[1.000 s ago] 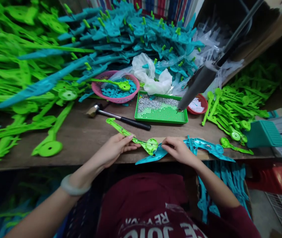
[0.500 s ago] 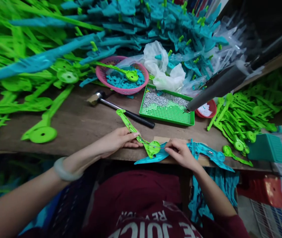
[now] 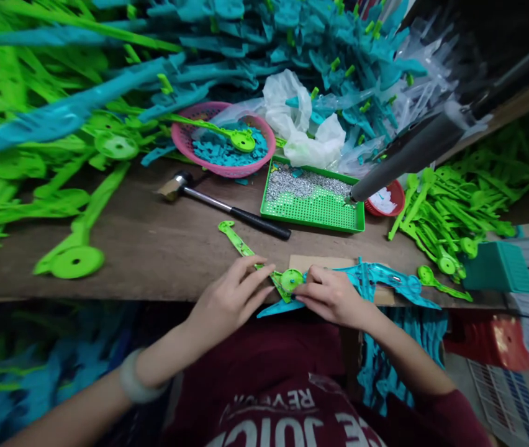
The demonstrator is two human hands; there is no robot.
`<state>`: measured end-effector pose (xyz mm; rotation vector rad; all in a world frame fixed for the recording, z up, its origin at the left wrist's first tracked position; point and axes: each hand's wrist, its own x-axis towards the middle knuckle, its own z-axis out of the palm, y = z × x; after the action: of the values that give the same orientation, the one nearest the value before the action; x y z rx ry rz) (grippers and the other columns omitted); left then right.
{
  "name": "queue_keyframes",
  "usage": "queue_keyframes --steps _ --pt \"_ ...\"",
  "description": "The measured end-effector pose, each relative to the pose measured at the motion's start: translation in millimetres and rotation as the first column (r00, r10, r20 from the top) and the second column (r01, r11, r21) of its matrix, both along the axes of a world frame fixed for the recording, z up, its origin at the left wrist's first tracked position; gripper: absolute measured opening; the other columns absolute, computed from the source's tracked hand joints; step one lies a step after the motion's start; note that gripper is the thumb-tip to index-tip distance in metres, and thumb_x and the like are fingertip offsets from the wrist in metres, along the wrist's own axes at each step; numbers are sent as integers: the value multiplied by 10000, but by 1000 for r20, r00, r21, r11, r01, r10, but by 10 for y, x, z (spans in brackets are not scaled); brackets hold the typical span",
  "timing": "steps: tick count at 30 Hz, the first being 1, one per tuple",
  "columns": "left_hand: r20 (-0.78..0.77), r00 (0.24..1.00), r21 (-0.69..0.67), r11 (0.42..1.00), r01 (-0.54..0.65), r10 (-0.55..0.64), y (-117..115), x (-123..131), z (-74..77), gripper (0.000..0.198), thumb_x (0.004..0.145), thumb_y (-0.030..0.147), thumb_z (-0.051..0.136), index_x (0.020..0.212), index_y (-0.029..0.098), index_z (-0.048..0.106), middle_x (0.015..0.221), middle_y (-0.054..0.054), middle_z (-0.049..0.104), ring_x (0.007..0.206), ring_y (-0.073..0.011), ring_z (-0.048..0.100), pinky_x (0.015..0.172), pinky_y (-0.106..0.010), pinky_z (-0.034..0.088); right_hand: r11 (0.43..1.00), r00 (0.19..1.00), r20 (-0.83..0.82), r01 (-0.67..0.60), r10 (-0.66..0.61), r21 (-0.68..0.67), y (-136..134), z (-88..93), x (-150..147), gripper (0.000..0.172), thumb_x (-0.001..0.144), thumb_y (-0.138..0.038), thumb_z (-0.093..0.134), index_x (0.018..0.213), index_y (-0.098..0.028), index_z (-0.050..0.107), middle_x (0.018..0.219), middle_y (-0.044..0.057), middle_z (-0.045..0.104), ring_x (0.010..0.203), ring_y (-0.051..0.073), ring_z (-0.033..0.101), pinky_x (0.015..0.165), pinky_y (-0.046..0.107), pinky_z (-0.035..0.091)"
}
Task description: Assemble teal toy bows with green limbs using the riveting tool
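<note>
A bright green plastic part (image 3: 291, 280), a slim arm with a round dished end, lies at the bench's front edge, on top of a blue plastic part (image 3: 388, 277). My left hand (image 3: 227, 297) comes over the green arm from the left, its bent fingers gripping it near the round end. At the right rim of that round end, my right hand (image 3: 332, 297) has thumb and fingers pinched together. What sits between those fingertips is hidden. The blue part's long pointed tip shows below the green one, and its other end reaches out to the right.
Behind the hands lie a hammer (image 3: 227, 208) and a green perforated tray (image 3: 313, 214) of small silvery pieces. A pink basket (image 3: 222, 169) and a red basket (image 3: 397, 202) hold small parts. Green and blue parts pile up around. A dark grey tool (image 3: 399, 155) slants in from the right.
My left hand has turned palm down and moved its fingers over the green arm. The thin strand stretched toward my right hand no longer shows. My right fingers have come to the round end.
</note>
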<state>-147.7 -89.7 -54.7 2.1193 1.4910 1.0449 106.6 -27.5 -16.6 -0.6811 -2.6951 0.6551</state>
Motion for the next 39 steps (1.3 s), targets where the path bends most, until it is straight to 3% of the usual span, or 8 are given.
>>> queue_keyframes --steps 3,5,9,12,19,26,31,39 --pt "-53 998 51 998 37 -34 -46 82 -134 225 989 225 541 1139 208 707 1158 -124 711 1049 -253 689 937 -412 581 1000 998 59 -10 11 -30 12 -11 -38 224 1024 -308 510 958 -206 698 811 24 542 673 140 481 587 273 335" --pt "-54 998 74 997 20 -16 -56 119 -191 207 989 214 539 1094 205 718 1133 -118 728 1036 -248 691 947 -421 573 991 996 47 83 -78 -106 36 -45 -40 191 1007 -279 527 909 -198 670 808 16 528 701 142 502 621 267 362" --pt "-44 994 57 994 -94 96 -43 237 -171 154 970 297 597 979 190 707 1113 -131 725 1030 -275 662 912 -437 557 904 944 60 327 -324 -275 97 -119 -59 170 933 -206 578 764 -193 587 771 -8 509 726 139 531 676 258 388" --pt "-64 990 16 992 -122 123 60 265 -134 241 943 422 635 853 199 645 1010 -118 703 993 -287 621 881 -441 533 864 916 107 399 -386 -306 143 -141 -124 184 851 -159 615 688 -194 538 730 -20 495 706 136 512 666 260 353" --pt "-9 996 -71 994 83 -84 400 -206 -118 317 936 473 620 731 239 558 805 -22 619 848 -230 565 782 -372 495 859 915 147 404 -376 -316 139 -164 -462 171 830 -125 594 686 -192 533 731 -18 520 715 137 504 680 267 328" --pt "-102 995 -31 1000 0 -3 111 -184 29 243 1024 327 468 1012 207 680 1040 -80 665 991 -252 601 903 -426 522 874 933 83 356 -349 -330 138 -200 -596 176 847 -131 599 693 -193 541 733 -16 520 732 144 513 691 269 343" --pt "-198 978 -15 998 -64 59 -104 0 50 327 1011 409 512 1179 160 641 1165 -135 676 1090 -296 630 931 -455 546 864 954 -46 247 -296 -439 125 -183 -510 191 898 -197 605 712 -189 562 726 -23 533 723 132 523 693 255 372" --pt "-280 929 109 969 -220 242 -244 210 1 299 1007 346 540 1173 115 632 1203 -157 702 1097 -296 654 914 -424 570 857 913 61 399 -403 -327 65 -121 -553 233 884 -137 562 669 -194 493 702 -26 505 689 128 492 675 258 324"
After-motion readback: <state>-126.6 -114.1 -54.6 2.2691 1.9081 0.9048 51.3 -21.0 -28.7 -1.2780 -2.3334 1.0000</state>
